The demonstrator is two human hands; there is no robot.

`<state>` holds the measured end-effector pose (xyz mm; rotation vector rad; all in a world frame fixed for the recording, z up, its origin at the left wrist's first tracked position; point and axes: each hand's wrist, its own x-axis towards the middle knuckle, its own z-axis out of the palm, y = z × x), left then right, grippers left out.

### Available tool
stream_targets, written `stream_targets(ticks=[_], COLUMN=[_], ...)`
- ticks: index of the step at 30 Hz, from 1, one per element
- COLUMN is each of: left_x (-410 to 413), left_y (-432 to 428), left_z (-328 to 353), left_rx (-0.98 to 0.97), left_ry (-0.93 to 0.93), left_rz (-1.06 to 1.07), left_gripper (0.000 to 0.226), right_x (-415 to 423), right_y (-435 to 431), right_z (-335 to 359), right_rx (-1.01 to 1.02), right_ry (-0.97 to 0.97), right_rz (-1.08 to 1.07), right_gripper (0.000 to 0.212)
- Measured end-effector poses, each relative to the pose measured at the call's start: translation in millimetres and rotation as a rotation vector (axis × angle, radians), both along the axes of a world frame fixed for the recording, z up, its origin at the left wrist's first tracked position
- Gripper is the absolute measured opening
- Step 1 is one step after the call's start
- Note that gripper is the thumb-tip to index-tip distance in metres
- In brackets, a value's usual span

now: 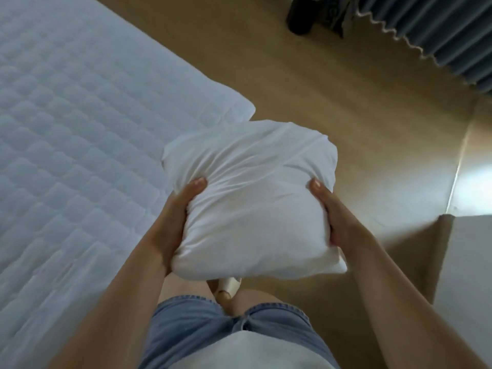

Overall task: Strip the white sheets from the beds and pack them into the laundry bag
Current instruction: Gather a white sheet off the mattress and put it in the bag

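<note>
A white bundle (253, 198), a pillow-like wad of white sheet cloth, is held in front of me above the floor. My left hand (175, 217) grips its left side with the thumb on top. My right hand (335, 214) grips its right side, thumb on top and fingers hidden beneath. The bed (74, 134) at the left shows a bare quilted white mattress cover. No laundry bag is in view.
Tan floor (346, 102) stretches ahead and to the right. Blue-grey curtains (439, 30) hang at the top right. A dark object (300, 17) stands on the floor at the top. A second white-covered bed corner (468, 262) sits at the right edge.
</note>
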<state>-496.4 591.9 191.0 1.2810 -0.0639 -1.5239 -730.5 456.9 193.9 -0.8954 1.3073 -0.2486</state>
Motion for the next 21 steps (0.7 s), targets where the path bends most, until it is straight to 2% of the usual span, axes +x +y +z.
stream_targets(ticks=[2, 6, 8, 11, 16, 18, 21], left_x=[-15, -39, -49, -61, -77, -89, -117], left_y=[-28, -98, -136, -198, -307, -345, -392], left_z=[5, 7, 9, 13, 24, 29, 29], left_rx=[-0.009, -0.036, -0.058, -0.094, -0.110, -0.123, -0.196], left_ry=[-0.009, -0.090, -0.122, -0.138, -0.140, -0.153, -0.195], left_rz=[-0.067, -0.224, -0.290, -0.401, -0.648, -0.741, -0.816], left_gripper=[0.055, 0.082, 0.076, 0.054, 0.072, 0.067, 0.040], right_x=[-26, -68, -82, -96, -114, -121, -136], right_y=[-5, -26, -44, -79, -133, -145, -157], right_z=[4, 10, 11, 15, 23, 24, 20], right_rx=[0.001, -0.004, -0.010, -0.050, -0.094, -0.105, -0.116], right_ry=[-0.039, -0.096, -0.103, -0.081, -0.122, -0.165, -0.195], right_rz=[-0.083, -0.272, -0.356, -0.477, -0.703, -0.815, -0.957], right_gripper=[0.075, 0.069, 0.078, 0.099, 0.076, 0.058, 0.061])
